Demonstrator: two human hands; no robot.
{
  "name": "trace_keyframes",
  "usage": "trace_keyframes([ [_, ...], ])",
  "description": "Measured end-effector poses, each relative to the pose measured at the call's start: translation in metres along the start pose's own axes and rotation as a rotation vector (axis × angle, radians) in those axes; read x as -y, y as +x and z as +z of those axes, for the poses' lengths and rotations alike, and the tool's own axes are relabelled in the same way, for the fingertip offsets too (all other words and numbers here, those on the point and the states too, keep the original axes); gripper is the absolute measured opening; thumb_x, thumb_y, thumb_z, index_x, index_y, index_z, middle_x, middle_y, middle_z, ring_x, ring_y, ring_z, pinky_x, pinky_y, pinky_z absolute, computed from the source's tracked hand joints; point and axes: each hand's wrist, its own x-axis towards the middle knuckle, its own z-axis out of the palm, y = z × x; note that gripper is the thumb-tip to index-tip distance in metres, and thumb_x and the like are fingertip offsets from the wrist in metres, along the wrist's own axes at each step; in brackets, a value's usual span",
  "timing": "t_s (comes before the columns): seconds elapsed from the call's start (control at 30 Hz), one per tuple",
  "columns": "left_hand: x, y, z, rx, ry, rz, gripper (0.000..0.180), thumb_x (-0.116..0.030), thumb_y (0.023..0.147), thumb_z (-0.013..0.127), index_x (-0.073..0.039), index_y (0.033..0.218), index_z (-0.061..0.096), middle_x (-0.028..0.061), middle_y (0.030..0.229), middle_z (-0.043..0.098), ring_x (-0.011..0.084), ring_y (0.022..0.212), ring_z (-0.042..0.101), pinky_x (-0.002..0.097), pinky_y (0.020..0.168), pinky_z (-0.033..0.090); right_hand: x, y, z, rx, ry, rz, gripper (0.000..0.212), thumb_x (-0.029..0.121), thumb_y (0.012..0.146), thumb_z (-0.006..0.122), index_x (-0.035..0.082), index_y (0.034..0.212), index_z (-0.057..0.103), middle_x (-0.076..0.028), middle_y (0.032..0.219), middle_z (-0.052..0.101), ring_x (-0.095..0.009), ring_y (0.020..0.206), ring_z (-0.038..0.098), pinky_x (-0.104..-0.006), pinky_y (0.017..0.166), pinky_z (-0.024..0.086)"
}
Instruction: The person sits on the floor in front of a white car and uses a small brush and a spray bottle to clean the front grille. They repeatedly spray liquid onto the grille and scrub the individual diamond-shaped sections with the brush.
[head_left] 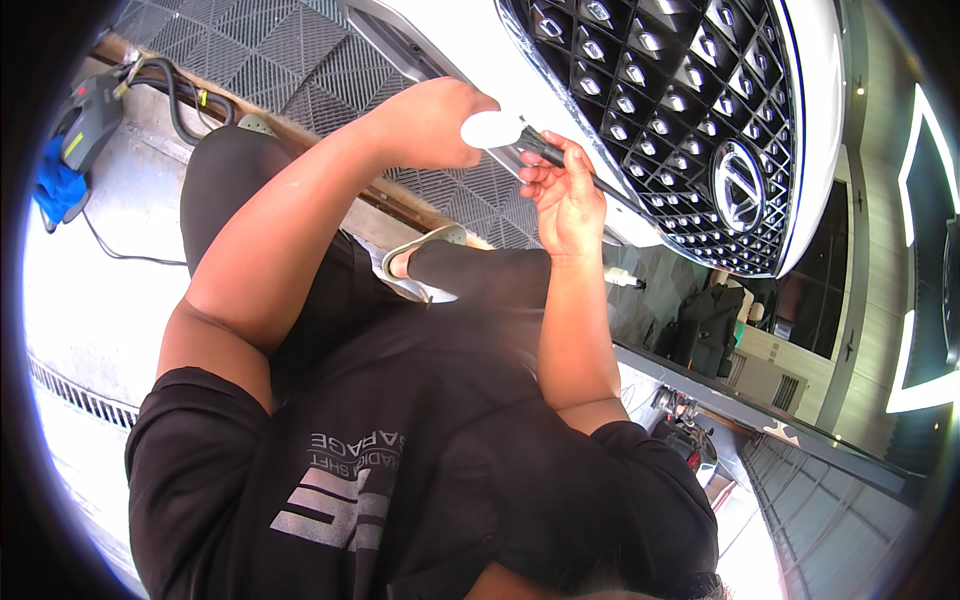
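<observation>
My left hand [432, 118] is closed, its back turned up, by the lower edge of a white car front. A small white oval thing [490, 130] sticks out from its fingers; overexposure hides its kind. My right hand [568, 205] pinches a slim black brush-like tool [543, 148] between thumb and fingers. The tool's tip meets the rim of the white oval. Just beyond both hands is the white bumper [590, 145], with a black grille [655, 100] of many shiny studs and a round chrome emblem [738, 187].
Grey ribbed floor tiles [250, 50] lie at the far left. A dark grey machine [95, 120] with a hose and blue cloth [60, 175] stands on the left. A small white bottle [622, 277] is right of my forearm. Lit frames [915, 250] line the right side.
</observation>
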Motion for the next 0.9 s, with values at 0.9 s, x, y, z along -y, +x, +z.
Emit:
trace_keyframes([
  [0.9, 0.007, -0.010, -0.011, -0.110, 0.099, 0.014, 0.039, -0.015, 0.072, 0.073, -0.001, 0.109, 0.072, 0.0206, 0.108, 0.075, 0.0412, 0.107, 0.070, 0.0504, 0.097, 0.056, -0.008, 0.090, 0.041, -0.345, 0.373, -0.290, 0.043, 0.052, 0.111, 0.047, 0.015, 0.133, 0.055, -0.009, 0.126, 0.068, -0.023, 0.108, 0.064, -0.0426, 0.092, 0.053],
])
